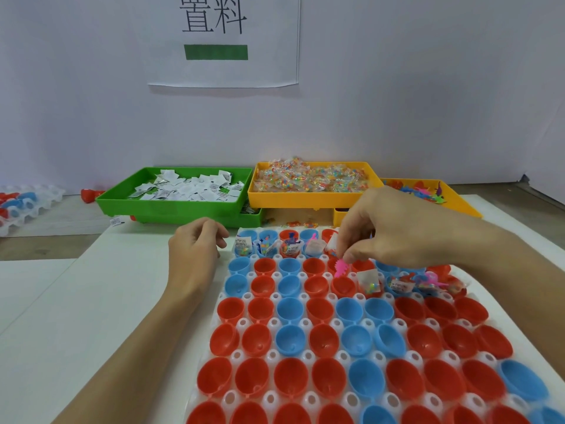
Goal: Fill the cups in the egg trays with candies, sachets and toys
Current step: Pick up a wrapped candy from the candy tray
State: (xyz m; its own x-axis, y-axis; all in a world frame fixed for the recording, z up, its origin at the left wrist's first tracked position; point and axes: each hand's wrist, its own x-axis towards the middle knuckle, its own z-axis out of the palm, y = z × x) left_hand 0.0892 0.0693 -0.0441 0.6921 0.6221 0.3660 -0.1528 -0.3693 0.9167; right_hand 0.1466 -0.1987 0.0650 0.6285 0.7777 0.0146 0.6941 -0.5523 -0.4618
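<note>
A white egg tray [276,296] full of red and blue half-shell cups lies in front of me. Cups in the far row and some under my right arm hold candy packets, sachets and toys; the nearer rows look hollow. My right hand [385,228] pinches a small pink spiky toy [341,268] just above a red cup in the second row. A candy packet [368,281] sticks out of the cup beside it. My left hand [195,246] rests loosely curled at the tray's far left corner, with nothing visible in it.
At the back stand a green bin of white sachets [183,188], a yellow bin of candy packets [308,182] and a yellow bin of coloured toys [428,191]. Another egg tray [24,206] lies far left. A wall with a paper sign rises behind.
</note>
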